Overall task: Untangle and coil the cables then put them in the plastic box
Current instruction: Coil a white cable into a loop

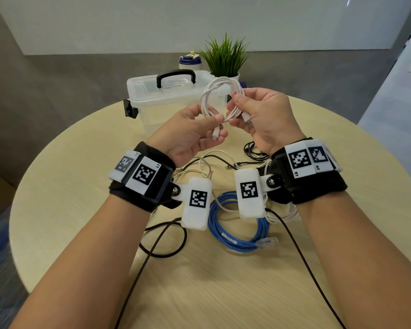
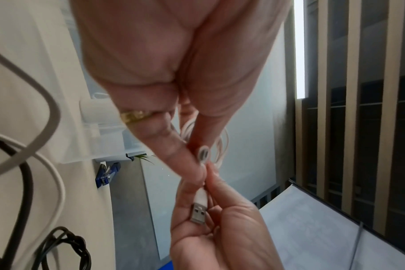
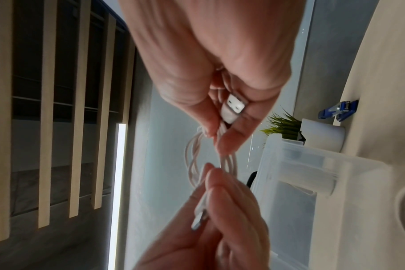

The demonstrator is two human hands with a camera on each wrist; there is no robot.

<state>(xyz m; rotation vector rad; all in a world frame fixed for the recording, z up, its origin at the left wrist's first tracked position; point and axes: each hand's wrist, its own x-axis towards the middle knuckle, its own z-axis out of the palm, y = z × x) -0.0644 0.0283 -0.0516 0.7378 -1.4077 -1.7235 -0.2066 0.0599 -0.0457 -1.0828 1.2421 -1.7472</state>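
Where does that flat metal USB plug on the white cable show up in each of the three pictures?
Head: USB plug is just right of centre, hanging below the right hand's fingers.
Left wrist: lower centre, on the far hand's palm.
Right wrist: upper centre, pinched by the near hand.
Shared landmark: the clear plastic box, at left in the left wrist view, at right in the right wrist view.

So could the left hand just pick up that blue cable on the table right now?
Probably not at once. The left hand is pinching one end of the white cable, which the right hand also holds. The blue cable lies uncovered below the wrists, so the way looks free once a hand lets go.
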